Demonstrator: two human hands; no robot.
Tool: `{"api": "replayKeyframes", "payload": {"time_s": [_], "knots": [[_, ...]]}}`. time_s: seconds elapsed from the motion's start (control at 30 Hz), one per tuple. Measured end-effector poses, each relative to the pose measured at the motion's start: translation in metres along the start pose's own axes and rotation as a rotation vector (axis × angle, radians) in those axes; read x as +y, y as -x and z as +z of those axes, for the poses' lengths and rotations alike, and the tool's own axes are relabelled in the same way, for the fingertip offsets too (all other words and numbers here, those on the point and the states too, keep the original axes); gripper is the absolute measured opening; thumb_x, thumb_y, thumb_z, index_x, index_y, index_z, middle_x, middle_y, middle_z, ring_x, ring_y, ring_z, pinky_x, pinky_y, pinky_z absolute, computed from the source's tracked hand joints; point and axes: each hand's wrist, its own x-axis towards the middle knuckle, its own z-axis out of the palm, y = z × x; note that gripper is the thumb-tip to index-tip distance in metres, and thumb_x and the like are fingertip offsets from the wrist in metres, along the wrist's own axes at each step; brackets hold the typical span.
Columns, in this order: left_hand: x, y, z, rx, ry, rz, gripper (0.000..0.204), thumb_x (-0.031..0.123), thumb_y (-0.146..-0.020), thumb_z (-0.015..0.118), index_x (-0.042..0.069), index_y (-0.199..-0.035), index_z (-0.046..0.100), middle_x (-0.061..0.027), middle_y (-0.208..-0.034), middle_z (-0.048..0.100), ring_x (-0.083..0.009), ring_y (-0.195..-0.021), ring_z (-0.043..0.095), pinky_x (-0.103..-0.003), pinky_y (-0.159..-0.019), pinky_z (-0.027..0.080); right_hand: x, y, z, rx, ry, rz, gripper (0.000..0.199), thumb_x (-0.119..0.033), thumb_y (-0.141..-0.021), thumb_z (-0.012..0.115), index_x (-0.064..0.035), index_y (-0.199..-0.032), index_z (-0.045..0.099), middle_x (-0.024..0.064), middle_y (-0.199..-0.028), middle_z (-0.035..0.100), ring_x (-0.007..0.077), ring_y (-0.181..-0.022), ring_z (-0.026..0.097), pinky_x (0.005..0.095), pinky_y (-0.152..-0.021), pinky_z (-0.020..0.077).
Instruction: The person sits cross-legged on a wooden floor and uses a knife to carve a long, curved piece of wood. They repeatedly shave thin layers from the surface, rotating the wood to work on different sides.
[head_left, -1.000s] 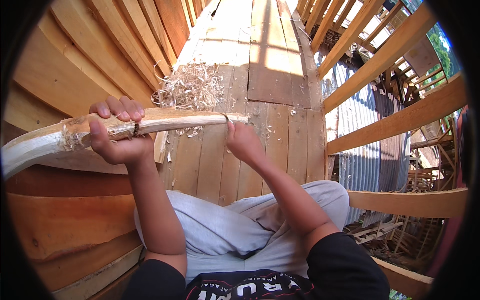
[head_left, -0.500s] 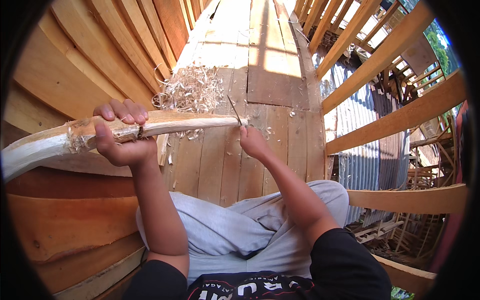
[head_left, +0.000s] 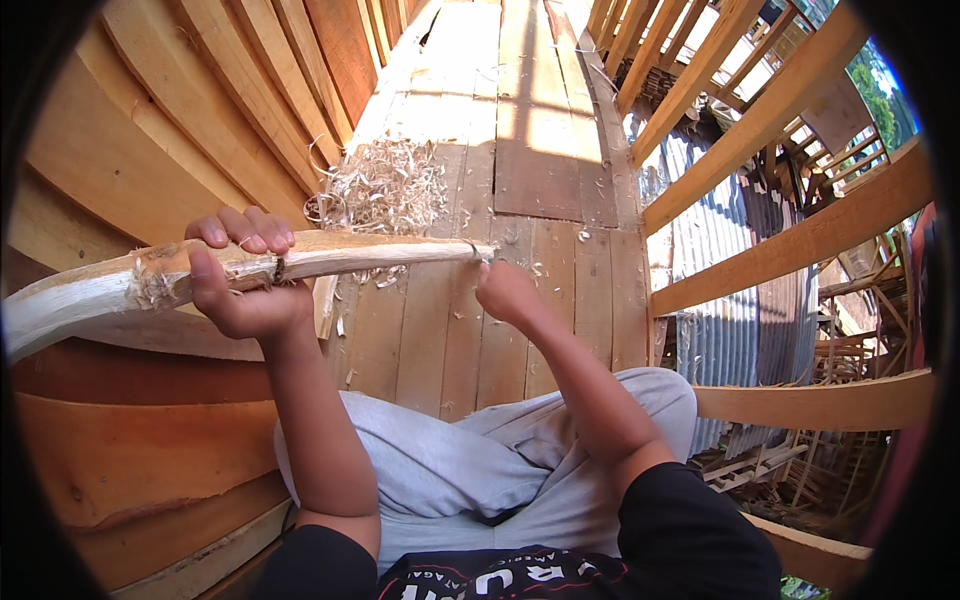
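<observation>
A long, curved, peeled wooden pole [head_left: 375, 254] reaches from the left rim to the middle of the view, pale where it has been shaved. My left hand [head_left: 250, 290] is wrapped around its thick part, beside a frayed patch and a dark knot. My right hand [head_left: 508, 291] is closed in a fist at the pole's thin end. From that fist a thin knife blade [head_left: 474, 250] runs across the tip of the pole, touching it. The knife's handle is hidden inside my fingers.
Curly wood shavings [head_left: 385, 188] are heaped on the plank floor [head_left: 430, 350], against stacked boards [head_left: 150, 165] on the left. On the right stands a slatted wooden railing [head_left: 790, 235], with corrugated metal sheets [head_left: 745, 330] beyond it. My crossed legs [head_left: 450, 460] lie below the pole.
The knife has turned from jutting past the pole's far side to lying across its tip. My right fist has rotated and dropped slightly; my left hand keeps its hold.
</observation>
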Motion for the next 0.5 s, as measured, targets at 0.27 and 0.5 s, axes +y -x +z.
{"api": "replayKeyframes", "payload": {"time_s": [0.27, 0.5], "knots": [[0.0, 0.005, 0.014, -0.039, 0.042, -0.006, 0.031, 0.042, -0.08, 0.052, 0.013, -0.079, 0.043, -0.0018, -0.062, 0.04, -0.0146, -0.052, 0.04, -0.029, -0.053, 0.036, 0.057, -0.017, 0.029, 0.076, -0.036, 0.137, 0.042, -0.024, -0.095, 0.036, 0.0086, -0.09, 0.062, 0.0301, -0.093, 0.062, 0.0406, -0.086, 0.062, 0.0482, -0.077, 0.0481], [0.03, 0.006, 0.009, -0.062, -0.071, 0.061, 0.031, 0.04, -0.08, 0.055, 0.012, -0.081, 0.044, -0.002, -0.062, 0.043, -0.0157, -0.054, 0.044, -0.03, -0.055, 0.039, 0.019, -0.002, -0.028, -0.006, -0.353, 0.201, 0.04, -0.026, -0.091, 0.044, 0.0114, -0.092, 0.058, 0.0309, -0.093, 0.061, 0.0377, -0.078, 0.065, 0.046, -0.067, 0.0501]]}}
